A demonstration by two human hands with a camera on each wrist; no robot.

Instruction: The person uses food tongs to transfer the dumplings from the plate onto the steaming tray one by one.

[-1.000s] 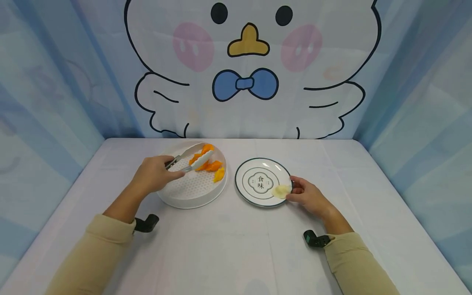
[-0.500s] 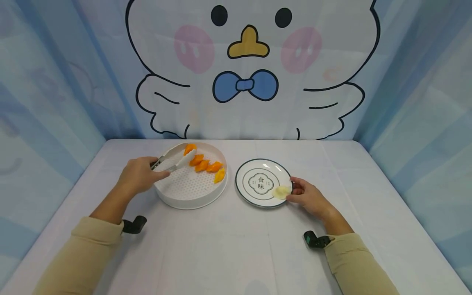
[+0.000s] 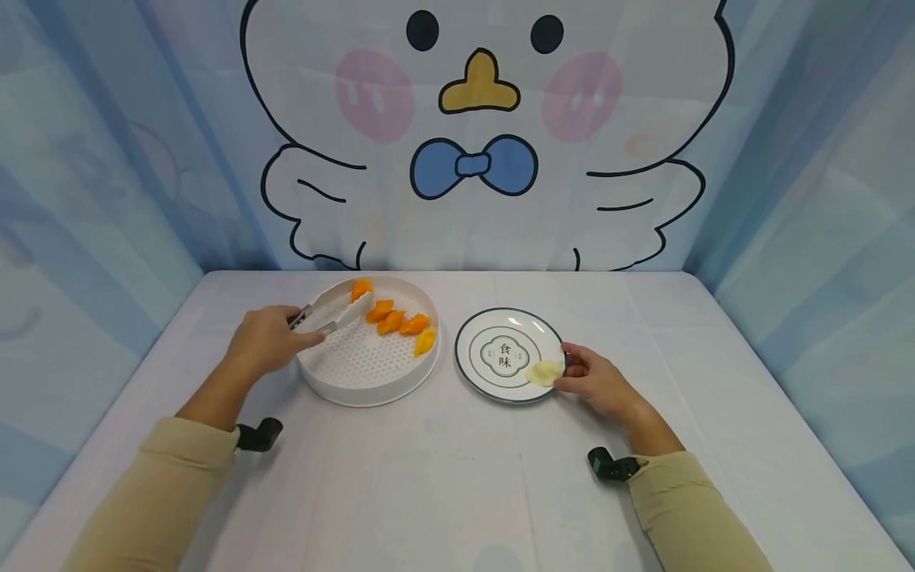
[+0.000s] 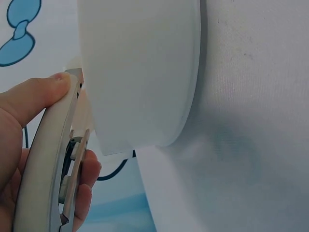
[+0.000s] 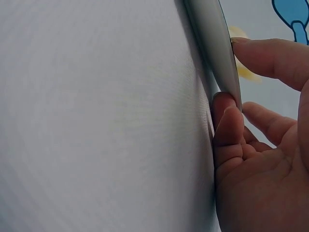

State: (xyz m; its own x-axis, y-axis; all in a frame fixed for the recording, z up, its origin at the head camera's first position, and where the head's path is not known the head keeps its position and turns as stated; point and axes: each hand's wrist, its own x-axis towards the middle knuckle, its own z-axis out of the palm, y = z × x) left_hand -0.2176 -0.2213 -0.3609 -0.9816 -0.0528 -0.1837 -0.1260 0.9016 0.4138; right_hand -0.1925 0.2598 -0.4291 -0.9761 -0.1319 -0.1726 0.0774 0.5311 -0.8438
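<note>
In the head view, my left hand [image 3: 266,340] holds a pair of tongs [image 3: 355,311] with white tips over a round white steamer tray [image 3: 357,395]. Beside the tips, near the tray's back rim, is an orange dumpling-shaped piece [image 3: 360,287]; I cannot tell whether the tongs grip it. Several more orange and yellow pieces [image 3: 391,322] lie in a curved row on the perforated floor. My right hand [image 3: 600,383] pinches the right rim of a white plate [image 3: 477,346], thumb above and fingers below in the right wrist view. A pale yellow flat piece [image 3: 545,372] lies on the plate near my thumb.
The tray and plate stand side by side on a white-covered table [image 3: 443,485], a narrow gap between them. Behind the table's back edge hangs a curtain [image 3: 472,230] with a cartoon bird, and blue curtains close off both sides.
My left hand has drawn the tongs leftward over the tray, and the orange piece by the tips has shifted left with them. My right hand and the plate have stayed in place.
</note>
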